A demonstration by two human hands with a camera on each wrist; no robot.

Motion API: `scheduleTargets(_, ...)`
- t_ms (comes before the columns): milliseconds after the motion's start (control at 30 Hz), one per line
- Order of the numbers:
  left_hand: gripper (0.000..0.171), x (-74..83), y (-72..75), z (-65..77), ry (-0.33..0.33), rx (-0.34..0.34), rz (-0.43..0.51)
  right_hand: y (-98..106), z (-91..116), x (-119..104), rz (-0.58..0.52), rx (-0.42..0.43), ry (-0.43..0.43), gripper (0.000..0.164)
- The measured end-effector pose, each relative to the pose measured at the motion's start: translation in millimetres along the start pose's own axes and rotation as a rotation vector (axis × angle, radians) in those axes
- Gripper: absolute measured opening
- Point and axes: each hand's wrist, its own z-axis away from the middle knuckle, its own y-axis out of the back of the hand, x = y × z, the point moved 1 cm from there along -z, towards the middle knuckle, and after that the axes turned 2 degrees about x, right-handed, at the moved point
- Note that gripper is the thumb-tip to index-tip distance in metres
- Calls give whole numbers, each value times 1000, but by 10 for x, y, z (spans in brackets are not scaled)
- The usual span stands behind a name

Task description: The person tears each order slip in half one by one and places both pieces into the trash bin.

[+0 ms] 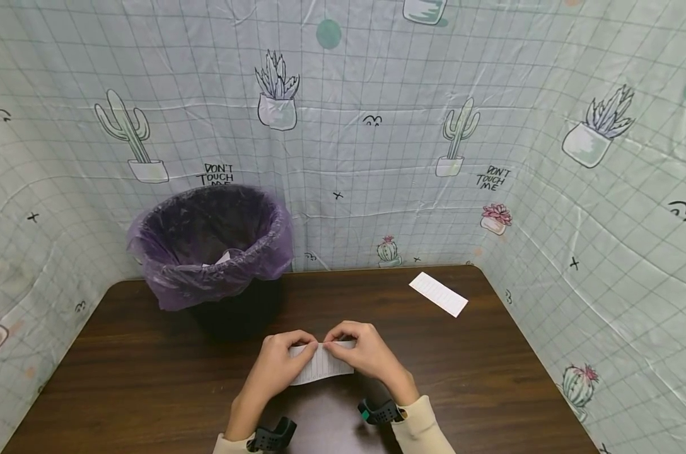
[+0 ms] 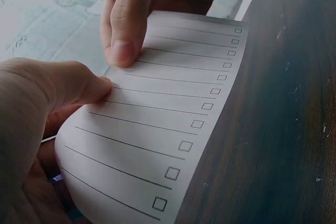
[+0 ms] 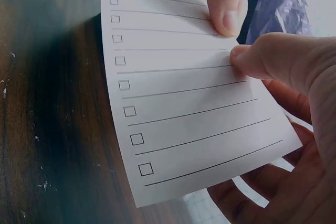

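Observation:
Both hands hold one white checklist sheet (image 1: 322,366), printed with lines and small square boxes, above the table's near middle. My left hand (image 1: 280,362) pinches its far long edge between thumb and fingers. Close beside it, my right hand (image 1: 366,353) pinches the same edge, the two thumbs nearly meeting at the middle. In the left wrist view the checklist sheet (image 2: 152,108) bows slightly. The right wrist view shows the sheet (image 3: 178,93) whole along its boxed edge, with fingers behind it.
A dark bin (image 1: 238,315) with a purple liner (image 1: 207,284) stands at the back left, some white paper (image 1: 224,258) inside. Another white lined sheet (image 1: 438,294) lies at the back right of the brown wooden table (image 1: 490,378). A patterned curtain (image 1: 343,157) surrounds the table.

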Motion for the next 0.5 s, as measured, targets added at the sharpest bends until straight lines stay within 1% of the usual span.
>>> scheduleTargets(133,6,-14,-11,7,-25,28,-26,6,2,13,-4,-3,-8,7)
scheduleTargets(267,3,-21,-25,20,-86,79,-87,9,0,25,-7,-16,-7,8)
scheduleTargets(367,4,-19,-26,22,-116,105,-113,0,-3,32,4,-16,-8,9)
scheduleTargets(433,4,-20,-23,17,-108,102,-108,-7,-7,34,5,-13,-11,9)
scheduleTargets(500,4,-22,-16,13,-83,89,-94,-19,-12,36,3,-14,-17,8)
